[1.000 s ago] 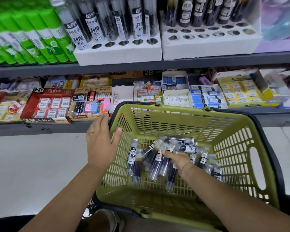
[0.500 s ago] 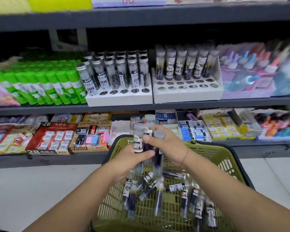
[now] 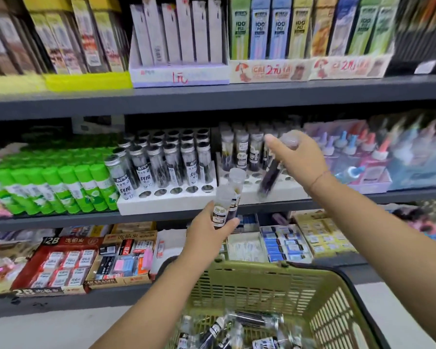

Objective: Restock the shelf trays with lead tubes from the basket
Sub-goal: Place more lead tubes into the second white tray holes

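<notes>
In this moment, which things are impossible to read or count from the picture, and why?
Head view: label of the tube in the right hand, smeared by motion blur.
Head view: count of loose tubes in the basket, cut off by the bottom edge.
Head view: some holes of the right tray, hidden behind that hand and tube.

"2b" on the red eraser box (image 3: 61, 265), "100" on pastel packs (image 3: 259, 26), "12" on a lead tube (image 3: 126, 182).

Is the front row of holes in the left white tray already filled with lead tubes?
No, several holes along the front of the left white tray are plainly empty, with lead tubes standing behind them.
</notes>
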`<state>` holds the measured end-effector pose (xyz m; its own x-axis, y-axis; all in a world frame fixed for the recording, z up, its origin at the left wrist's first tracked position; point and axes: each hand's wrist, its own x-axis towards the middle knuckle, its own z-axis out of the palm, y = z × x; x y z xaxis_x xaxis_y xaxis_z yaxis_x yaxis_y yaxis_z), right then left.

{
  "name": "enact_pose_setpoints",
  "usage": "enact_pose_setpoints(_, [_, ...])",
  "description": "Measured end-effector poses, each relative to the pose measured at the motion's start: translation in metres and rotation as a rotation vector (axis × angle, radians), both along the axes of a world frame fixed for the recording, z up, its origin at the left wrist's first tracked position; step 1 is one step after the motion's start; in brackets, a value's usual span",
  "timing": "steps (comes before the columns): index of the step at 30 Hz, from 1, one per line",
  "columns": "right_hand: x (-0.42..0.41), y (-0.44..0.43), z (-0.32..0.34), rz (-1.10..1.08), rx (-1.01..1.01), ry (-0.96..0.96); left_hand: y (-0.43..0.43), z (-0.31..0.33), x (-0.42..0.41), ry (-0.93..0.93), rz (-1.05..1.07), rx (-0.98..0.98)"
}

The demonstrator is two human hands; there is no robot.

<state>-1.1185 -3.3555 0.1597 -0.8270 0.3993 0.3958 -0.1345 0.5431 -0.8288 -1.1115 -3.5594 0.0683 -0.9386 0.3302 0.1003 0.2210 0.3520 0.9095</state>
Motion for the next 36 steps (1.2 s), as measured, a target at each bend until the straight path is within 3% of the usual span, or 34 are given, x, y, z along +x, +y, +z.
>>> enact_pose_setpoints(8, [-0.048,-0.014,0.008,0.038,0.204,-0.064,0.015,-0.009,-0.006,0.079,-0.002,0.052])
enact_pose_setpoints(14, [-0.069,-0.022,0.010,0.091,0.247,-0.089,0.010,-0.008,-0.011,0.072,-0.012,0.084])
enact_pose_setpoints(20, [-0.079,-0.023,0.009,0.124,0.416,-0.214,0.008,-0.011,-0.014,0.013,-0.016,0.101])
enact_pose_setpoints(28, [-0.075,-0.028,0.015,0.209,0.467,-0.151,0.008,-0.013,-0.018,-0.064,0.023,0.174])
enact_pose_setpoints(36, [-0.068,-0.027,0.001,0.235,0.604,-0.229,0.007,-0.010,-0.017,-0.097,0.020,0.207])
